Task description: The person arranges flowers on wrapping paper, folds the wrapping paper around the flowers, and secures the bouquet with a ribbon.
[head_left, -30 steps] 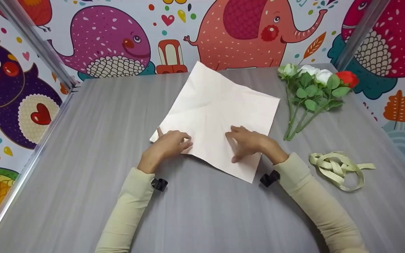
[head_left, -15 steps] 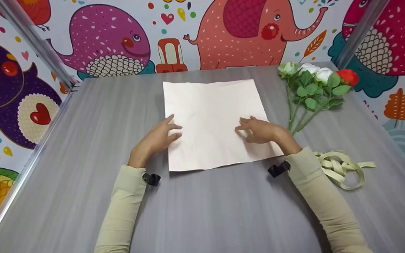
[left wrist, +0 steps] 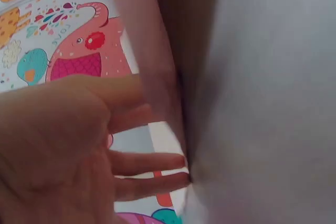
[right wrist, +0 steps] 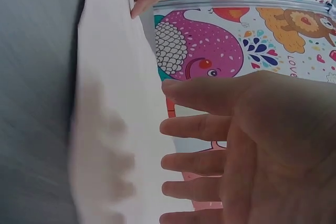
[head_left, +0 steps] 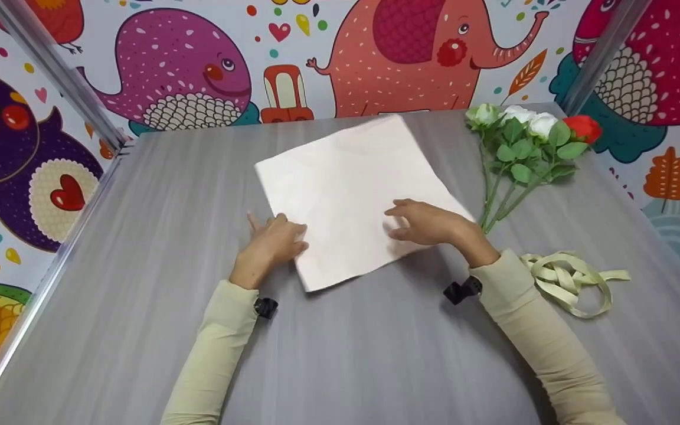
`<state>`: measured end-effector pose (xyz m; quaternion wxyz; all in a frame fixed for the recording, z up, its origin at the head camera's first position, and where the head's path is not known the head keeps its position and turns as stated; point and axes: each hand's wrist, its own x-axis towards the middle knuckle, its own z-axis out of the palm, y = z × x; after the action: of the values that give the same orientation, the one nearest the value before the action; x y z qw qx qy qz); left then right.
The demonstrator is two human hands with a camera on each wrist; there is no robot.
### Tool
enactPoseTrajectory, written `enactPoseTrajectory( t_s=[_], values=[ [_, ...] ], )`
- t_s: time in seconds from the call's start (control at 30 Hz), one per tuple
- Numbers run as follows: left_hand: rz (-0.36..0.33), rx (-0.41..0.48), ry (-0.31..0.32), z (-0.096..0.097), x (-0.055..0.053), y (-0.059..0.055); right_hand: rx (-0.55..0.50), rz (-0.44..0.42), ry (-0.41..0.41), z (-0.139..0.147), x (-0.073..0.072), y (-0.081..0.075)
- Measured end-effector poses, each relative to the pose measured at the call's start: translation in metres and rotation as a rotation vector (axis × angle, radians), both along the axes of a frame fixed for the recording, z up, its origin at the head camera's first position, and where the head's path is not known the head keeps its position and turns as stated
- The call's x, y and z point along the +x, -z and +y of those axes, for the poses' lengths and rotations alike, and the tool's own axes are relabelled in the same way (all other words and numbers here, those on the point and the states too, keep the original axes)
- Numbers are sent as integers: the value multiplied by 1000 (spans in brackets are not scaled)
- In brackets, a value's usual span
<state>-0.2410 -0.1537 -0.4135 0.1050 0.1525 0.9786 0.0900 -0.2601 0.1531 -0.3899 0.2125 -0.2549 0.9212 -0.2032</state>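
A pale pink, nearly white square sheet of paper (head_left: 340, 189) lies askew on the grey table, one corner pointing to the back and another towards the front. My left hand (head_left: 269, 245) is at its left edge, thumb and fingertips touching the border; in the left wrist view the fingers (left wrist: 152, 184) reach straight to the sheet's edge, part of the thumb hidden by blurred paper. Over the sheet's right part, my right hand (head_left: 428, 223) is spread palm down. The right wrist view shows its fingers (right wrist: 194, 161) straight, tips at or just above the paper, holding nothing.
Artificial roses (head_left: 529, 141) in white, pale green and red lie at the back right, stems near the sheet's right corner. A tangled pale green ribbon (head_left: 570, 283) rests beside the right forearm. Cartoon-printed walls (head_left: 293, 35) stand behind the table and along its sides.
The sheet has turned on the table, from tilted to nearly square and now tilted anticlockwise. Both hands moved outward, then back inward with it. Flowers and ribbon stay put.
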Motion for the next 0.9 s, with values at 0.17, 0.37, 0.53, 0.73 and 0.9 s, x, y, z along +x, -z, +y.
enactPoseTrajectory(
  t_s=[0.17,0.37,0.53,0.73,0.9],
  values=[
    [-7,42,79,18,10,-6,8,10,-15,-6,5,3],
    [-204,269,368,34,18,-16,51,18,-6,-16,10,5],
    [-174,356,400,32,18,-22,61,25,17,-23,12,10],
    [-86,334,243,16,14,-27,97,34,10,-24,9,21],
    [-95,348,172,1,7,-29,116,8,-36,-10,2,22]
  ],
)
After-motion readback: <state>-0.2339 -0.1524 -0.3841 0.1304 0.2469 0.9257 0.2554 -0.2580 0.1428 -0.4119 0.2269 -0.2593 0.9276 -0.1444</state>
